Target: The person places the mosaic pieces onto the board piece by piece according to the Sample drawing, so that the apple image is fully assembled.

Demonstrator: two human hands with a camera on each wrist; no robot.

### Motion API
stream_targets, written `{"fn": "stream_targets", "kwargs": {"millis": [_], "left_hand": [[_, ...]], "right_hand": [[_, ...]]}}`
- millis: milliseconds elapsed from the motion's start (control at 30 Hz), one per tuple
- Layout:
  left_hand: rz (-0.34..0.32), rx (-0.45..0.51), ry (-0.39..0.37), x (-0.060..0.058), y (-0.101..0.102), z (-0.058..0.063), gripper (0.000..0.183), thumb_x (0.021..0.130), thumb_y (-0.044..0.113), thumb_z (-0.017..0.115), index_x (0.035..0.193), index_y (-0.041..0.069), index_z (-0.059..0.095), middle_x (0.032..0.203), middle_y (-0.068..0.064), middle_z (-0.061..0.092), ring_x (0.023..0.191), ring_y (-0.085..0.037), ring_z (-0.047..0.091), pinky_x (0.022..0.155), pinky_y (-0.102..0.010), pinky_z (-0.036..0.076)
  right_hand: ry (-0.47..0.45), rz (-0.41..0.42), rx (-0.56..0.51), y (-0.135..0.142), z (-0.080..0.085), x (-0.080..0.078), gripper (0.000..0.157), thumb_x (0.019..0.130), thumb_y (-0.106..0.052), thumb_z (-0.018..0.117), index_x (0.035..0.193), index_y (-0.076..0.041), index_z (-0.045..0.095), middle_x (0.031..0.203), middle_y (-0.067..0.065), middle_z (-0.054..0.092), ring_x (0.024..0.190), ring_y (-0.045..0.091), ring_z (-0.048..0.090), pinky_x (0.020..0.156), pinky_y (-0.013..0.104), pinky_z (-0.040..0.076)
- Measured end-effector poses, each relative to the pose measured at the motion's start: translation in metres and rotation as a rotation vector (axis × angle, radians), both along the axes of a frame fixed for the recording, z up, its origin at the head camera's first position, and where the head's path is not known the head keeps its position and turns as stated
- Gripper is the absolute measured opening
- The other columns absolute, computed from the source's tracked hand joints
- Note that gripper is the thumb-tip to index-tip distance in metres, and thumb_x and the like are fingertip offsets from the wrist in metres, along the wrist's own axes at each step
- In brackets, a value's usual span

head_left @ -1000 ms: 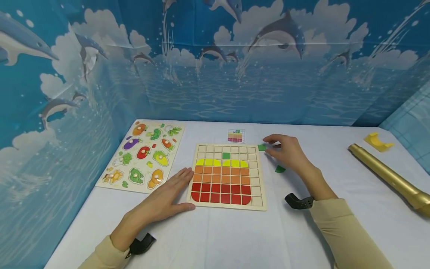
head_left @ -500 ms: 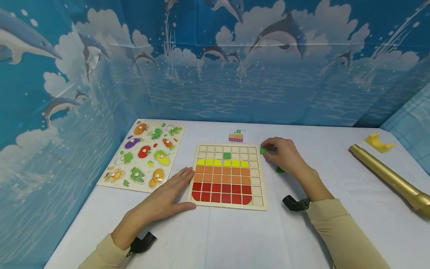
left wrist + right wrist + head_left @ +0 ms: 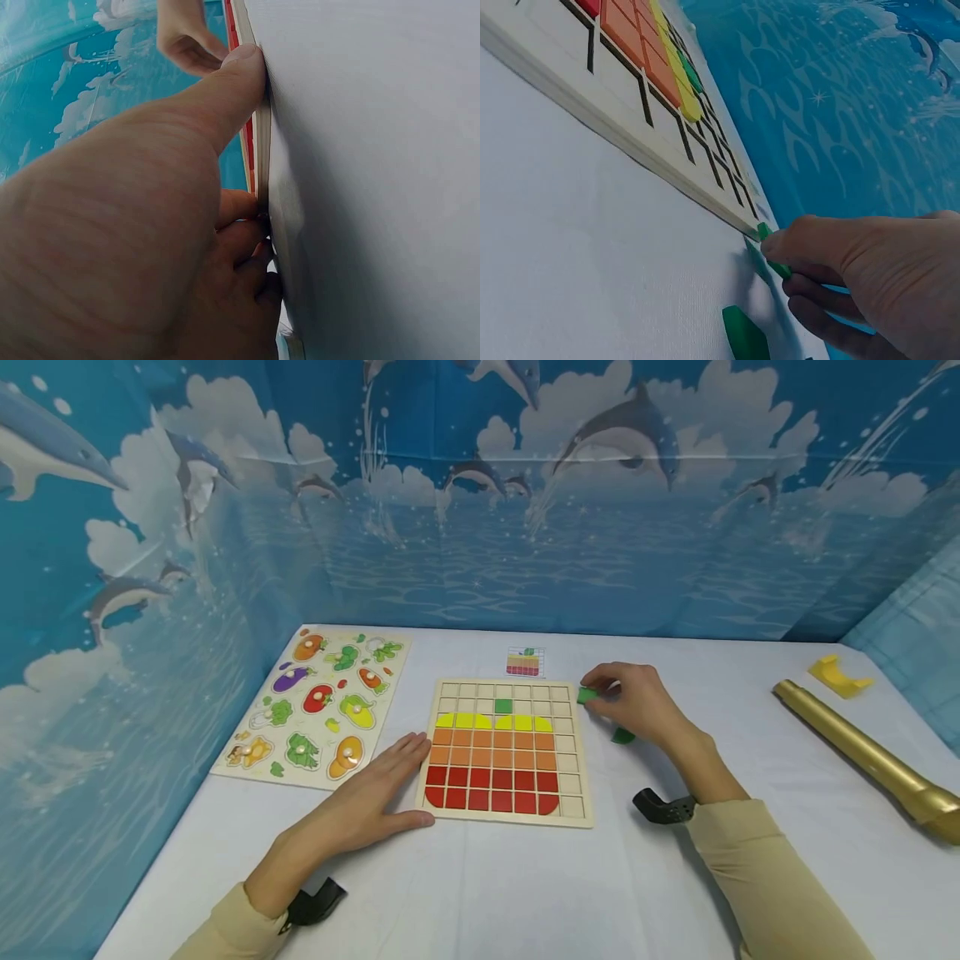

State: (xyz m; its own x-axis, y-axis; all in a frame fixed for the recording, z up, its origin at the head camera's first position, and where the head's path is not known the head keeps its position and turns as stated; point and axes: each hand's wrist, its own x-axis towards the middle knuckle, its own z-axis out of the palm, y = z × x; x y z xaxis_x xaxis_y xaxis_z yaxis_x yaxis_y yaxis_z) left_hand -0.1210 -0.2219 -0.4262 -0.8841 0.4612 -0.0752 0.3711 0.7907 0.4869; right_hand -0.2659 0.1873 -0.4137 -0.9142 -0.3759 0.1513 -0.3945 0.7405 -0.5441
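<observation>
Right hand (image 3: 637, 703) pinches a green tile (image 3: 771, 251) between fingertips, just off the grid board's (image 3: 577, 817) top-right corner. Tile looks thin, light and rigid; probably best taken by its edges. A 2nd green piece (image 3: 623, 737) lies beside the hand. Left hand (image 3: 367, 802) lies flat, fingers straight, against the board's left edge.

The left hand (image 3: 367, 797) lies flat at lower centre-left of the head view, fingers straight, thumb out. The right hand (image 3: 633, 702), right of centre, has its fingers curled in a pinching grip, forearm running to the lower right.
</observation>
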Motion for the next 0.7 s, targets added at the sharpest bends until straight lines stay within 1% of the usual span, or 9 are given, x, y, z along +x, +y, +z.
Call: {"fn": "stream_targets", "kwargs": {"millis": [133, 367, 433, 700], "left_hand": [[0.002, -0.001, -0.007, 0.0, -0.001, -0.001, 0.102, 0.091, 0.058, 0.075, 0.169, 0.018, 0.024, 0.177, -0.001, 0.02, 0.165, -0.026, 0.017, 0.128, -0.055, 0.029], [-0.005, -0.003, 0.014, 0.0, -0.001, -0.001, 0.102, 0.092, 0.057, 0.076, 0.169, 0.016, 0.024, 0.177, -0.002, 0.02, 0.165, -0.026, 0.016, 0.128, -0.055, 0.029], [-0.007, -0.005, 0.018, 0.0, -0.001, -0.001, 0.101, 0.092, 0.058, 0.075, 0.169, 0.016, 0.024, 0.177, -0.002, 0.021, 0.164, -0.027, 0.017, 0.128, -0.055, 0.029], [-0.009, -0.009, 0.023, 0.0, -0.001, -0.002, 0.101, 0.092, 0.061, 0.073, 0.169, 0.016, 0.025, 0.177, -0.002, 0.022, 0.164, -0.026, 0.017, 0.128, -0.054, 0.029]], "right_hand": [[0.004, 0.029, -0.023, -0.009, 0.003, -0.003, 0.026, 0.092, -0.01, 0.08, 0.117, -0.005, 0.077, 0.111, 0.013, 0.076, 0.103, 0.029, 0.07, 0.093, 0.05, 0.061], [0.035, 0.128, -0.069, -0.036, 0.01, -0.009, 0.023, 0.091, -0.007, 0.081, 0.114, -0.002, 0.077, 0.11, 0.014, 0.077, 0.101, 0.03, 0.071, 0.09, 0.049, 0.062], [0.03, 0.144, -0.076, -0.044, 0.011, -0.011, 0.022, 0.091, -0.007, 0.081, 0.113, -0.002, 0.077, 0.109, 0.014, 0.077, 0.101, 0.03, 0.071, 0.09, 0.048, 0.062], [-0.018, 0.139, -0.079, -0.073, 0.006, -0.015, 0.018, 0.093, -0.006, 0.079, 0.111, -0.003, 0.078, 0.108, 0.013, 0.075, 0.102, 0.029, 0.07, 0.092, 0.046, 0.062]]}}
